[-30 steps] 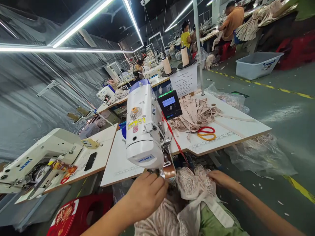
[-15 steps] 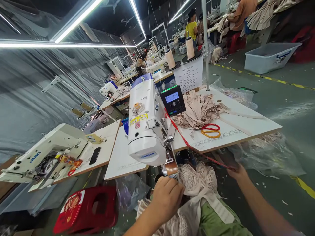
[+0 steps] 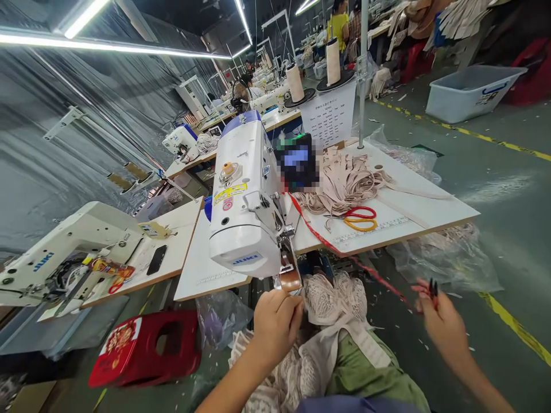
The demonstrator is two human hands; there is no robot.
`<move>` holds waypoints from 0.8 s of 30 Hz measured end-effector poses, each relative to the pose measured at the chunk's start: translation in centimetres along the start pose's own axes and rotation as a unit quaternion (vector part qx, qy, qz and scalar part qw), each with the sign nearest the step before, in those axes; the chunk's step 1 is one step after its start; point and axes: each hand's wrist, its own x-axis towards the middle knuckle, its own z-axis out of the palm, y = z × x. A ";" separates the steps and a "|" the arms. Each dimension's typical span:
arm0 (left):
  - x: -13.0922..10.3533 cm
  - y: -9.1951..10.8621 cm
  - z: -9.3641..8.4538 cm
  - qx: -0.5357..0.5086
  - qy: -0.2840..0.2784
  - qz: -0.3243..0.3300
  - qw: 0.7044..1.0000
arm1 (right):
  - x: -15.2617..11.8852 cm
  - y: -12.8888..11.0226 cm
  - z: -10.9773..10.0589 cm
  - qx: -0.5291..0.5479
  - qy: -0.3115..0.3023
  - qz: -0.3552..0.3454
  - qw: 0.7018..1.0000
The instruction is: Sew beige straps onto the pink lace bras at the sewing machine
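Note:
My left hand (image 3: 278, 318) is closed just below the brown and metal front end of the white sewing machine (image 3: 245, 201). Whatever its fingers pinch is hidden. A beige lace bra (image 3: 333, 304) hangs beside it over my lap, with more lace fabric (image 3: 275, 373) beneath the wrist. Off to the right, my right hand (image 3: 441, 321) grips a small black two-pronged tool (image 3: 433, 288) that resembles thread snips. A red cord (image 3: 374, 275) stretches from the machine across the table edge to this hand.
On the table lie beige straps (image 3: 344, 178) and scissors with red and orange handles (image 3: 360, 219). A pixelated control panel (image 3: 297, 162) stands behind. Another machine (image 3: 64, 258) and a phone (image 3: 157, 260) are left, above a red stool (image 3: 146, 350). A grey bin (image 3: 471, 94) sits far right.
My right hand has come up and turned, so the black-tipped tool now shows in its fingers. My left hand stays by the machine's front end. The whole view has shifted slightly.

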 end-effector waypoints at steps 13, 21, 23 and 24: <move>-0.9 2.0 0.8 -0.105 -0.027 -0.020 0.994 | 4.3 -25.8 11.0 -0.061 -0.004 -0.566 0.822; -1.1 1.8 1.0 -0.110 -0.023 -0.017 0.993 | 6.6 -27.3 11.2 -0.177 0.026 -0.673 0.717; -1.1 1.9 0.9 -0.117 -0.022 -0.017 0.993 | 6.9 -27.6 10.9 -0.183 0.021 -0.694 0.696; -1.1 2.0 0.9 -0.120 -0.022 -0.015 0.992 | 7.1 -27.7 10.8 -0.190 0.016 -0.701 0.687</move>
